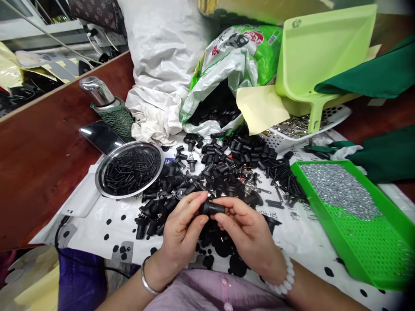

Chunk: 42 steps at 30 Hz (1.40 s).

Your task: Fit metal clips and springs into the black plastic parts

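Between my two hands, above the heap, is a black plastic socket-like part (214, 209) with a round flange at its left end. My left hand (184, 226) pinches the flanged end between thumb and fingers. Thumb and forefinger of my right hand (248, 231) close on the narrower right end. Part of the piece is hidden by my fingertips. Beneath and beyond lies a pile of similar black plastic parts (223, 172), some with flanges and small metal tabs. Ribbed black pieces (285, 179) lie to the right of the pile.
A round metal tray (97, 181) of ribbed black pieces stands left, beside a white power bank (79, 201). At right is a green basket (350, 255) holding small silvery pieces. Behind are an open plastic bag (241, 65), a light green dustpan (324, 52) and a white perforated basket (339, 115).
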Available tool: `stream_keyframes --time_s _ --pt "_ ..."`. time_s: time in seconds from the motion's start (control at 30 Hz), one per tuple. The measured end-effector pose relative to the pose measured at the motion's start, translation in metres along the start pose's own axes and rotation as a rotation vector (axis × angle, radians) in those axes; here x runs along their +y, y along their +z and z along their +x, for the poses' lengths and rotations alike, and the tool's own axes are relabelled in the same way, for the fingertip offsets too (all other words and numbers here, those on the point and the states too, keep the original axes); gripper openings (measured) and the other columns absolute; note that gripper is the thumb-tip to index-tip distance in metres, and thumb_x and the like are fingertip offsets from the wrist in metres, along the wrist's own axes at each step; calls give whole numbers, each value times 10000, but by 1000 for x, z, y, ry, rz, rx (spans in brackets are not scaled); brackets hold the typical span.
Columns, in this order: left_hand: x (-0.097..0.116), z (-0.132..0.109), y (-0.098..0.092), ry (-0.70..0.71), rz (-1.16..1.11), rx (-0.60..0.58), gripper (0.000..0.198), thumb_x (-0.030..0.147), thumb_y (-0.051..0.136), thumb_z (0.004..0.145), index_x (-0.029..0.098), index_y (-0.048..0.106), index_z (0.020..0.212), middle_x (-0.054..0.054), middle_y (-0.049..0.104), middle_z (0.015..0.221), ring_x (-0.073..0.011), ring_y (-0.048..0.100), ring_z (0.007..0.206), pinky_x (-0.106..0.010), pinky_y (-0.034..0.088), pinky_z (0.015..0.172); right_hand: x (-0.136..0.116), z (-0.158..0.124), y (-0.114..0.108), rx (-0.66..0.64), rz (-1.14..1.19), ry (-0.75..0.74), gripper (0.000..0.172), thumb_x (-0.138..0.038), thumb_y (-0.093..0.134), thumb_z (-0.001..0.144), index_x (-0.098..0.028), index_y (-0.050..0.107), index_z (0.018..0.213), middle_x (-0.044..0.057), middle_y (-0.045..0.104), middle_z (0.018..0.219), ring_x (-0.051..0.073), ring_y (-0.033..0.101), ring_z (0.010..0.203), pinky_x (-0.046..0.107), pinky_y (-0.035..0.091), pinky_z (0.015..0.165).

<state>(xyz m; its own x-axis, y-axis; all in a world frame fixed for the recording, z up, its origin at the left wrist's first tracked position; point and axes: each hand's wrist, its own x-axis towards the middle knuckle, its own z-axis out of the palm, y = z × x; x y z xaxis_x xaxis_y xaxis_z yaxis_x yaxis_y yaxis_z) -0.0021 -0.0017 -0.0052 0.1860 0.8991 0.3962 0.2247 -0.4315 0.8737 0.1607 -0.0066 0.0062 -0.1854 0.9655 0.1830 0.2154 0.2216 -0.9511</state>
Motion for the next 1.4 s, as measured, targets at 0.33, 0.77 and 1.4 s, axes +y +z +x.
stream_keyframes --time_s 0.33,0.77,1.4 --pt "4 -4 9 -146 -70 -15 325 165 471 883 220 571 1187 -49 608 1187 -176 564 1089 -314 426 986 10 -2 -3 77 -670 -605 265 -98 520 849 -74 511 1113 130 674 877 217 605 763 344 502 671" --pt "-7 -13 23 81 32 78 478 49 415 861 247 451 1295 -53 496 1319 -196 500 1179 -375 413 1014 -1 0 5 -82 491 485 221 -375 564 832 -154 563 844 -74 460 514 37 366 357 147 323 323" --pt "13 9 -5 312 148 -224 495 91 447 854 188 388 1336 -137 389 1391 -244 438 1231 -399 423 990 0 0 -7 -238 865 589 284 -415 632 783 -134 588 781 -46 480 532 32 366 400 115 303 327"
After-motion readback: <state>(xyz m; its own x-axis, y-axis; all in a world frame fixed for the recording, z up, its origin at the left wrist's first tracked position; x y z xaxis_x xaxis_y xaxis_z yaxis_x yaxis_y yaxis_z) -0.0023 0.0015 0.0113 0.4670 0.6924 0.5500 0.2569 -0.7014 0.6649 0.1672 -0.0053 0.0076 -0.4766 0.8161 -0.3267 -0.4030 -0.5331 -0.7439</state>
